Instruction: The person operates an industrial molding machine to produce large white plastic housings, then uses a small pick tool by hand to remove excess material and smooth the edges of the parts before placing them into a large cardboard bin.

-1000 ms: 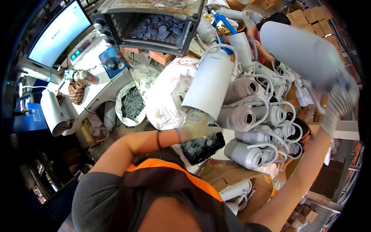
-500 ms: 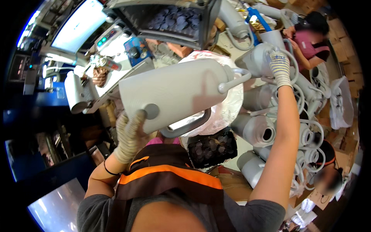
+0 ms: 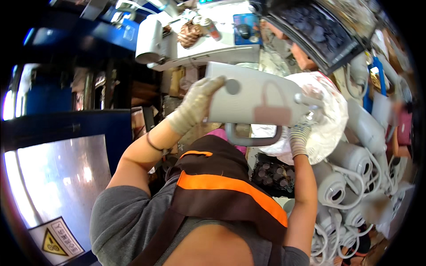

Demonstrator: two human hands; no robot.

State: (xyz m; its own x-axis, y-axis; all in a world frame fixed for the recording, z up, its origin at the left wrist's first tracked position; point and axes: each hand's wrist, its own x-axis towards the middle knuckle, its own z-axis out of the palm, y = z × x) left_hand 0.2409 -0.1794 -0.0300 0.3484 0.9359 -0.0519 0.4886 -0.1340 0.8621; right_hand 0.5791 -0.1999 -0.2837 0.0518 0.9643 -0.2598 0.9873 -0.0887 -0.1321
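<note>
I have the grey canister body (image 3: pixel 255 99) lifted in front of the chest, lying sideways, its curved handle (image 3: pixel 253 139) hanging underneath. My left hand (image 3: pixel 195 104), in a worn glove, is closed around the left end of it, fingers wrapped over the edge. My right hand (image 3: pixel 304 122), in a striped glove, grips the right end near a small knob. Further right, a white plastic bag (image 3: pixel 330 119) sits just behind, and a heap of similar grey cylinders (image 3: pixel 350 177) lies near right
</note>
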